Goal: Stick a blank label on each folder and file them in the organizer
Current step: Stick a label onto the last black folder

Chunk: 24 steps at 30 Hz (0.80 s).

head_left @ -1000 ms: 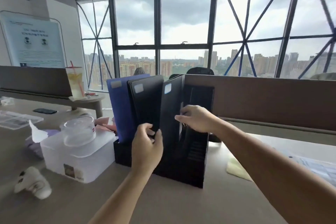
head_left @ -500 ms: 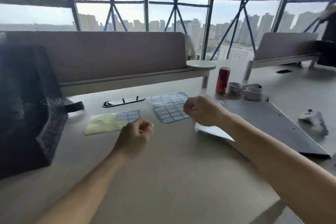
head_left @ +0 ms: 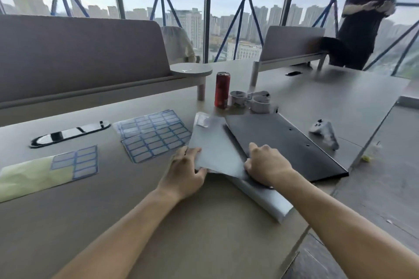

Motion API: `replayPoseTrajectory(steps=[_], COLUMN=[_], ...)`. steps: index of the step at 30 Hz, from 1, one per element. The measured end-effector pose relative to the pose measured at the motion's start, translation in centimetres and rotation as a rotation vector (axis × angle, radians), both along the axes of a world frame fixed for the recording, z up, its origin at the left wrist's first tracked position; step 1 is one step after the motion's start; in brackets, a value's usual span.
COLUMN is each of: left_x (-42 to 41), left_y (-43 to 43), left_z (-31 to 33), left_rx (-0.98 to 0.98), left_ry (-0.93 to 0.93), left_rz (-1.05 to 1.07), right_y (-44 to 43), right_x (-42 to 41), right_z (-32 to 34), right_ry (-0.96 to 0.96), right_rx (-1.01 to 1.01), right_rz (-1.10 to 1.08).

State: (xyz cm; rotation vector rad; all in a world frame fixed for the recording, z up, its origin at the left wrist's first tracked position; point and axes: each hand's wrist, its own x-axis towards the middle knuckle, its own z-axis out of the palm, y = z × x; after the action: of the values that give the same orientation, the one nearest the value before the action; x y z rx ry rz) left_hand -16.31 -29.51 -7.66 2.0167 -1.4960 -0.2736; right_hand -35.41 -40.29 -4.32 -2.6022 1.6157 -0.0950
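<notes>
1. While the grey folder (head_left: 215,149) is tilted up off the worktop (head_left: 158,222), its near-left edge is pinched by the left grip (head_left: 183,172), and its near-right edge is clasped by the right grip (head_left: 267,165), fingers curled round it.
2. The folder is seen lying partly over the black folder (head_left: 288,142), with the label sheets (head_left: 154,136) just beside it to the left.
3. A pale patch (head_left: 203,120) is spotted at its far corner; whether that is a label cannot be told.
4. For a clean result, the folder should be laid flat and square before any label is pressed on, and the sheets left uncovered.
5. The organizer is not in view.
</notes>
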Motion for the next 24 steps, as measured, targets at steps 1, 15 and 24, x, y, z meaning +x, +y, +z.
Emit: replayPoseTrajectory(steps=[1,15,24], left_x=[0.1,-2.8,-2.6], left_y=[-0.1,1.9,2.6], left_z=[-0.1,0.8,-0.5], left_rx=[0.003,-0.164,-0.274], left_ry=[-0.007,-0.395,-0.644], left_rz=[-0.001,-0.275,-0.533], right_y=[0.1,7.5,5.6], right_x=[0.1,-2.9,-7.8], right_z=[0.4,6.7,3.5], right_ry=[0.025,-0.266,-0.325], right_rx=[-0.026,-0.052,0.031], right_rz=[0.042,0.320,0.280])
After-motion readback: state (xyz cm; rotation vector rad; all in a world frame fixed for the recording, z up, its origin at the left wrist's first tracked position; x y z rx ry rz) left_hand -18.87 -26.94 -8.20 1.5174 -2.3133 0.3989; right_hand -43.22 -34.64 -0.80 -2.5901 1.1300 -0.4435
